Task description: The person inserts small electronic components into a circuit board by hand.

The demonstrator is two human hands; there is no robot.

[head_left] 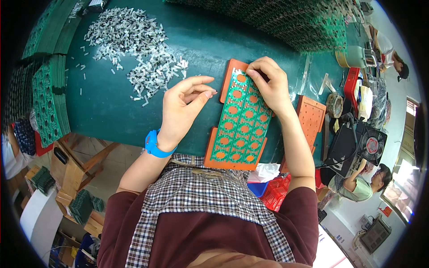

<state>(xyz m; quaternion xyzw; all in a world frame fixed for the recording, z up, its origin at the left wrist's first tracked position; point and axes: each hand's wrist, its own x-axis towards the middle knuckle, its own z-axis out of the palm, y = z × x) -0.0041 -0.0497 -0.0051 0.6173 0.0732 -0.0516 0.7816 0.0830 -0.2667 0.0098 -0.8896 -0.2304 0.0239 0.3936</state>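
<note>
A green circuit board panel (231,117) with rows of round cutouts lies on an orange fixture plate (237,163) in front of me. A few small white parts (234,81) show at the panel's far end. My right hand (271,82) reaches over that end, thumb and forefinger together at the panel's surface; whatever is between them is hidden. To the left of the panel, my left hand (184,103) hovers over the table with thumb and fingertips pinched. A tiny dark speck shows at those fingertips, too small to name. A blue band circles my left wrist.
A heap of small clear-and-white parts (134,38) spreads over the green table (196,40) at the far left. Stacked green panels stand at the left (49,105) and far right (308,27). Another orange plate (310,117) and a black fan (372,147) are rightward. Other people work beyond.
</note>
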